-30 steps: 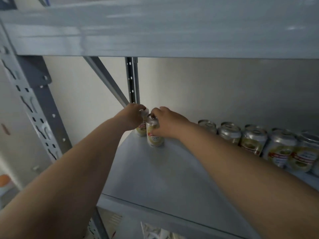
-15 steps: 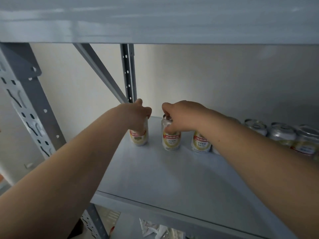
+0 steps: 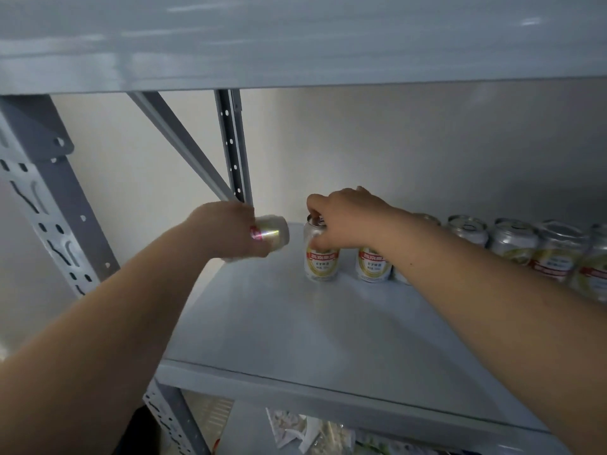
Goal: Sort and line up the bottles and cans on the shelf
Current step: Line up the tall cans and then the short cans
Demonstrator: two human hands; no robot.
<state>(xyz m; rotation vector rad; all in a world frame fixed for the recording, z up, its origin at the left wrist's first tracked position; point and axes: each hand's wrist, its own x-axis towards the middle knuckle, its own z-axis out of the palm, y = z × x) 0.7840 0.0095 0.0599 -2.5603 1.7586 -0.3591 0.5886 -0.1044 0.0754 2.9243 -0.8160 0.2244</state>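
Several silver cans with red and gold labels stand in a row along the back of a grey metal shelf (image 3: pixel 295 330). My left hand (image 3: pixel 226 229) grips one can (image 3: pixel 272 232), lifted off the shelf and tipped on its side, blurred. My right hand (image 3: pixel 348 216) holds the top of the upright can (image 3: pixel 321 262) at the left end of the row. Beside it stands another can (image 3: pixel 372 266), then more cans (image 3: pixel 512 239) running off to the right, partly hidden behind my right forearm.
A grey shelf board (image 3: pixel 295 41) hangs low overhead. A perforated rear post (image 3: pixel 233 149) and a diagonal brace (image 3: pixel 177 142) rise just behind my left hand. The front left upright (image 3: pixel 49 205) stands near my left arm. Crumpled packaging (image 3: pixel 305 431) lies on the level below.
My left hand has lifted its can off the shelf and tipped it sideways. The right hand's can has shifted right, closer to the row.
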